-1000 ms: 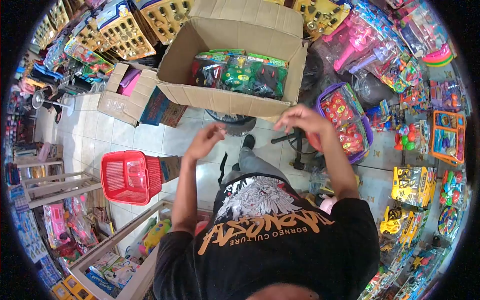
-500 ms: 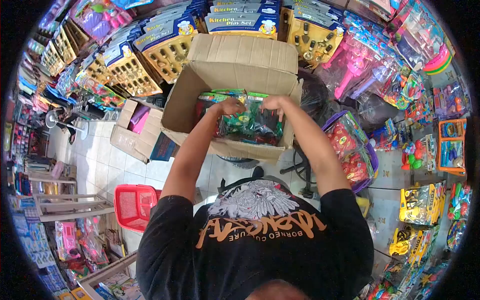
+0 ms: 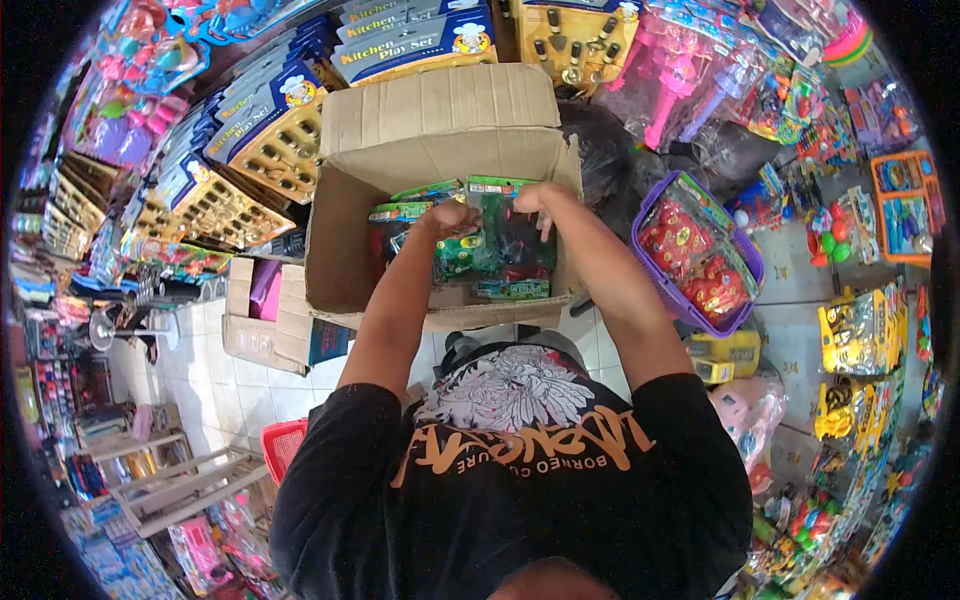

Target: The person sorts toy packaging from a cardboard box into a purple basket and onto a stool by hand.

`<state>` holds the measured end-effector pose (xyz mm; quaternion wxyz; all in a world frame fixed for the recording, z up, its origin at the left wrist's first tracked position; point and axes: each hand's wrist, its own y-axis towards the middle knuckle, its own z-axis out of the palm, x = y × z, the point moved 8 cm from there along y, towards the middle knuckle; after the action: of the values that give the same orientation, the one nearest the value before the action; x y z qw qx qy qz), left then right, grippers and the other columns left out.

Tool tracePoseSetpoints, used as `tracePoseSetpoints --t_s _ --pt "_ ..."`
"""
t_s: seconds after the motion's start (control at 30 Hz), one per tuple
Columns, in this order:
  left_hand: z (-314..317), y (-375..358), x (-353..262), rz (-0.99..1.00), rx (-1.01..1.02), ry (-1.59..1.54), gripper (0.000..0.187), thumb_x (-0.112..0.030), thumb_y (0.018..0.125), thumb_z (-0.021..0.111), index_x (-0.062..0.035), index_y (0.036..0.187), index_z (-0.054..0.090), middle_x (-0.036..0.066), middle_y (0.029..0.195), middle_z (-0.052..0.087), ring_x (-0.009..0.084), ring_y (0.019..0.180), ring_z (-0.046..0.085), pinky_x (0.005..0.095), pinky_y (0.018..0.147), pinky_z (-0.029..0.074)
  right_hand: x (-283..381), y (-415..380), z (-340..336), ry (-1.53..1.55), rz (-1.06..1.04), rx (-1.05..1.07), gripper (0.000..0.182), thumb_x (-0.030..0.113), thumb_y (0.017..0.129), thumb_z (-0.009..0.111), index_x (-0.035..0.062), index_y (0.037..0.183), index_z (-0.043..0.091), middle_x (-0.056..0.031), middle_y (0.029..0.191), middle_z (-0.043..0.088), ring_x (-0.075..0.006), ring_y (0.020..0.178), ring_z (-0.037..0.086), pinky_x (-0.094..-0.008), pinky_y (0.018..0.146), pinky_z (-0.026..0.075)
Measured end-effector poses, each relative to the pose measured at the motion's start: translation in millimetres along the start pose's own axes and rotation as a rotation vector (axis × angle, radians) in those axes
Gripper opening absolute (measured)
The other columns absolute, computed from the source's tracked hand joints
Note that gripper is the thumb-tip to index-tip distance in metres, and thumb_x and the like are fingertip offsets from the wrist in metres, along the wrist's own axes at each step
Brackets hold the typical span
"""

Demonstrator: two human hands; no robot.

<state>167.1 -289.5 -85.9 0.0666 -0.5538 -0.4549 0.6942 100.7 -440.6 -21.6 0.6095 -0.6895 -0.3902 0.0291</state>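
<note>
A person's bare right hand (image 3: pixel 540 205) reaches over the right pack (image 3: pixel 522 250) in an open carton (image 3: pixel 335 240), its grip loosely parted, thumb near the pack's top and fingers bent over its right side; whether it has hold of the plastic cannot be told. The left hand (image 3: pixel 454 218) is curled over the green pack (image 3: pixel 460 260) just beside it; its fingertips are partly hidden, so its hold cannot be told either. Good handling here would likely mean taking each pack by its stiff card top, with an even pull from both hands, since the thin plastic looks apt to slip or crease. The right pack lies on the carton's floor side, card top pointing away from the person, its long axis running from far to near, across the carton's length. The left pack (image 3: pixel 393 225) also has its card at the far end; a near card (image 3: pixel 514 289) lies crosswise by the near wall. Right of the carton, a purple tub (image 3: pixel 755 275) holds red packs (image 3: pixel 680 235); beyond it stand kitchen sets (image 3: pixel 410 45).
</note>
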Motion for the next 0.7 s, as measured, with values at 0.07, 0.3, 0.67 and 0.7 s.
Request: tracePoseSetpoints --t_s 0.07,0.3,0.67,0.7 --pt "-2.6 0.4 -11.6 -0.054 -0.053 0.056 0.017 -0.025 0.084 0.058 -0.0103 0.092 0.058 -0.003 0.078 0.06 0.0087 0.066 0.057 0.0273 0.052 0.038 -9.1 22.5 1.1 0.071 0.043 0.033 0.061 0.025 0.088 0.043 -0.0031 0.137 0.021 -0.0288 0.14 0.021 -0.0432 0.115 0.044 -0.0521 0.073 0.054" --pt "-1.2 -8.8 -43.4 0.121 0.079 -0.17 0.024 -0.025 0.084 0.06 -0.0041 0.094 0.055 0.006 0.089 0.057 0.0171 0.078 0.057 0.0358 0.071 0.051 15.2 -21.4 23.0 0.154 -0.151 -0.029 0.079 0.047 0.081 0.059 -0.0016 0.135 0.027 -0.028 0.136 0.03 -0.0387 0.111 0.049 -0.0459 0.072 0.056" --pt "-10.4 -110.9 -89.5 0.327 0.107 -0.228 0.051 -0.05 0.088 0.046 -0.0078 0.117 0.049 0.007 0.123 0.046 0.021 0.108 0.047 0.0394 0.088 0.038 19.6 -87.4 20.5 0.543 -0.537 -0.339 0.049 0.02 0.079 0.063 0.0005 0.121 0.047 -0.0109 0.105 0.059 -0.0214 0.092 0.06 -0.0369 0.065 0.056" --pt "-27.1 -114.5 -85.2 0.341 0.01 -0.238 0.052 -0.05 0.087 0.046 -0.008 0.118 0.048 0.007 0.124 0.046 0.021 0.109 0.047 0.0391 0.086 0.038 26.1 -108.8 20.6 0.655 -0.605 -0.296 0.047 0.014 0.08 0.062 0.0009 0.122 0.046 -0.0091 0.106 0.058 -0.0203 0.093 0.06 -0.0378 0.071 0.054"
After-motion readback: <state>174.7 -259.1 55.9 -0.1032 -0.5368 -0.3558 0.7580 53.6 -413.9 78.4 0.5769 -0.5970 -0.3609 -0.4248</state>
